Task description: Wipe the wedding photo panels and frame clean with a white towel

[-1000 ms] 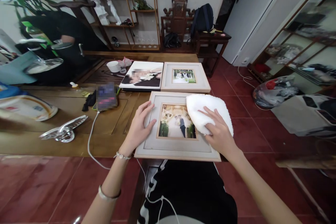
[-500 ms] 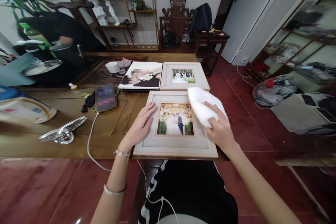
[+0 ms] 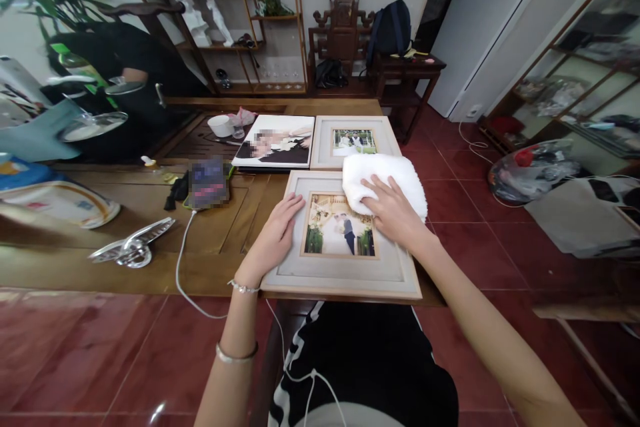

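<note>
A pale framed wedding photo (image 3: 340,273) lies flat at the near edge of the wooden table (image 3: 150,260), right in front of me. My left hand (image 3: 275,233) rests flat on the frame's left border, fingers spread. My right hand (image 3: 393,210) presses a white fluffy cloth (image 3: 383,173) onto the frame's upper right part, over the photo's top right corner. A second pale framed photo (image 3: 353,141) lies just behind it, partly under the cloth's far edge.
An unframed photo print (image 3: 275,142) lies left of the far frame. A phone (image 3: 207,183) with a white cable, a silver winged ornament (image 3: 131,249), a plate (image 3: 60,200) and a white cup (image 3: 220,125) sit on the table's left. Red tile floor lies right.
My right hand slid the cloth from the frame's right side up and leftward to the photo's top right corner. My left hand stayed flat on the left border.
</note>
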{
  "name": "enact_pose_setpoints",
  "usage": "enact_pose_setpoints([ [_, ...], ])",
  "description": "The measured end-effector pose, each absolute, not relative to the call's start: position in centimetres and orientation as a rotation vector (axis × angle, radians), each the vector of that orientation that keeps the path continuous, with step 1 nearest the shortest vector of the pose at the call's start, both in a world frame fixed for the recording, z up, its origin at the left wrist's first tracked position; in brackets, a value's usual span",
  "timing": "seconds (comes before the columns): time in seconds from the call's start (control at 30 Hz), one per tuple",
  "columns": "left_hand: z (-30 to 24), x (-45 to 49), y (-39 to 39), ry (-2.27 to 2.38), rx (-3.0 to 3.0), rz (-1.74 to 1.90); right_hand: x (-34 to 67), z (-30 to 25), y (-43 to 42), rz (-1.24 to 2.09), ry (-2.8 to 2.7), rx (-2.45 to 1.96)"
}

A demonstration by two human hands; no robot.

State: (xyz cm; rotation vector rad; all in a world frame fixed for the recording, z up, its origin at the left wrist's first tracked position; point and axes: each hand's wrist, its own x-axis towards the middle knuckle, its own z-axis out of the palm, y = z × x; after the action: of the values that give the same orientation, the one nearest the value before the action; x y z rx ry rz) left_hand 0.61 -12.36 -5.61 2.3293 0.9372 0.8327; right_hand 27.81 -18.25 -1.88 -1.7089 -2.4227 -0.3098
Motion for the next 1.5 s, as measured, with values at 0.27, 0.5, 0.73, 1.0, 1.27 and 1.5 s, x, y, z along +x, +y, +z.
enact_pose_setpoints([
  [0.27, -5.3, 0.6, -12.5, 0.944, 2.328, 0.803, 25.3, -0.3, -25.6, -0.123, -2.551, -1.614],
  [0.5, -5.2, 0.8, -12.6, 0.958, 2.347, 0.817, 22.0, 1.1, -32.1, 0.131, -2.553, -1.469],
  [0.73, -5.1, 0.6, -12.6, 0.913, 2.321, 0.794, 24.0, -0.9, -26.3, -0.108, -2.342, -1.545],
  [1.0, -5.0, 0.6, -12.6, 0.92, 2.309, 0.79, 27.3, -0.7, -15.8, -0.235, -2.323, -1.725],
  [1.27, -5.3, 0.6, -12.6, 0.934, 2.285, 0.852, 24.0, -0.3, -21.4, -0.013, -2.543, -1.649],
  [1.5, -5.3, 0.6, -12.6, 0.937, 2.279, 0.865, 21.5, 1.4, -29.7, 0.294, -2.566, -1.539],
])
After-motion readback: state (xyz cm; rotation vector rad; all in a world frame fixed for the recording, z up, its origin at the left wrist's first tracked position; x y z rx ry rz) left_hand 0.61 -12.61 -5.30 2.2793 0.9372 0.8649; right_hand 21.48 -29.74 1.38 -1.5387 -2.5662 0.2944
